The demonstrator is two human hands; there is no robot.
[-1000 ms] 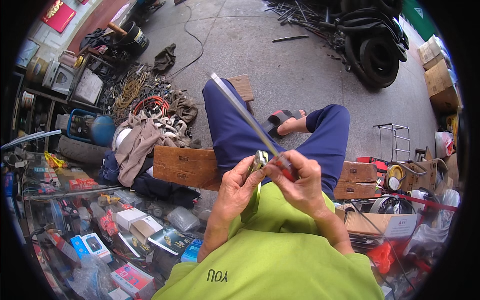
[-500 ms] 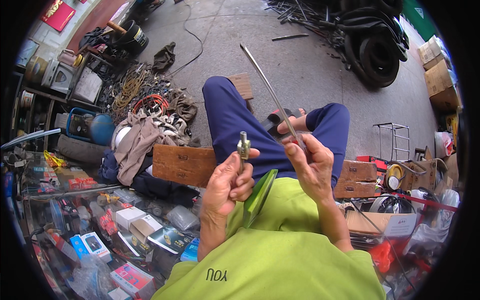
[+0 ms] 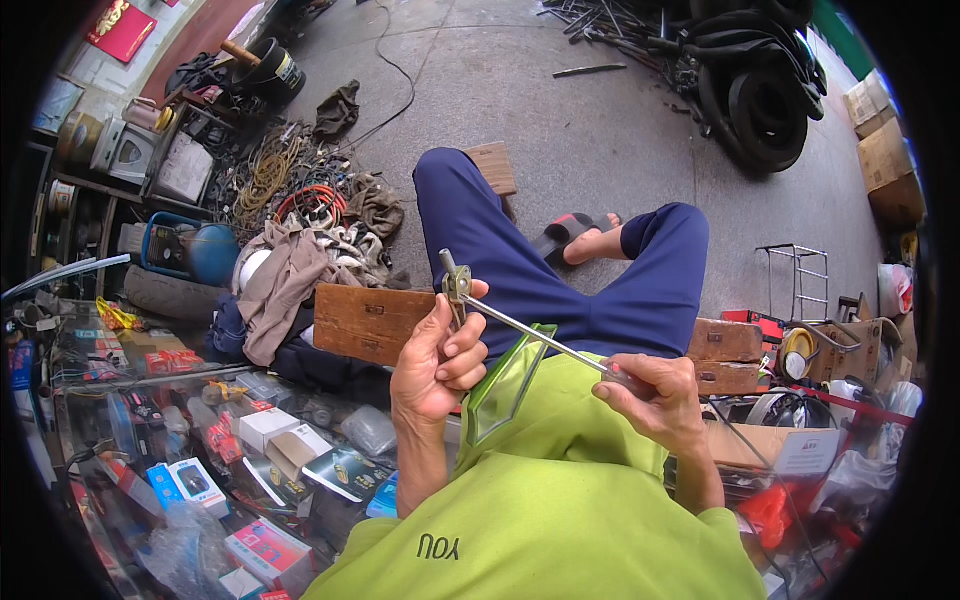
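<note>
Brassy-silver and upright, a metal clamp fitting (image 3: 457,284) stands above the curled fingers of the left hand (image 3: 435,368), gripped by its lower end between thumb and fingers. The right hand (image 3: 660,400) grasps a screwdriver (image 3: 545,338) by the handle, most of it covered; the steel shaft slants up and away to the left, its far end at the fitting, though exact contact is unclear. Just right of the left hand, a green-rimmed panel (image 3: 508,392) tilts against the lime-green shirt (image 3: 520,510); whether it joins the fitting cannot be told. Below and left of that hand lies an opened white carton (image 3: 290,452).
</note>
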